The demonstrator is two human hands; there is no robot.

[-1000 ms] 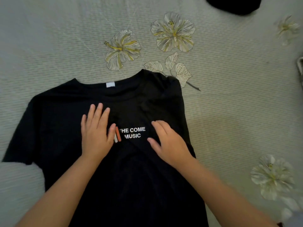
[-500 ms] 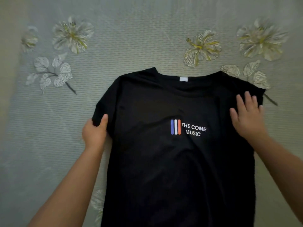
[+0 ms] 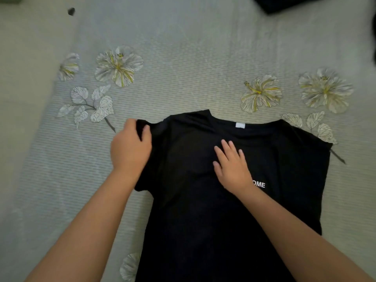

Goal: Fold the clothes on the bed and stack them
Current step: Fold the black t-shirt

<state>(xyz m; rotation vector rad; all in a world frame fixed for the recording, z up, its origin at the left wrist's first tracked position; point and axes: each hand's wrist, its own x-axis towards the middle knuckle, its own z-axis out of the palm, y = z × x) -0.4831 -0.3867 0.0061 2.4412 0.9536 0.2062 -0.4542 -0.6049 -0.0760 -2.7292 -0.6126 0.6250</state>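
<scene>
Presently the black T-shirt (image 3: 234,210) lies face up across the near half of the bed (image 3: 183,58), collar toward the far edge, long axis running near to far. The left hand (image 3: 130,151) pinches the left sleeve at the shirt's outer edge, so the fold would travel inward. The right hand (image 3: 232,165) presses flat on the chest, fingers spread, seemingly anchoring the cloth.
</scene>
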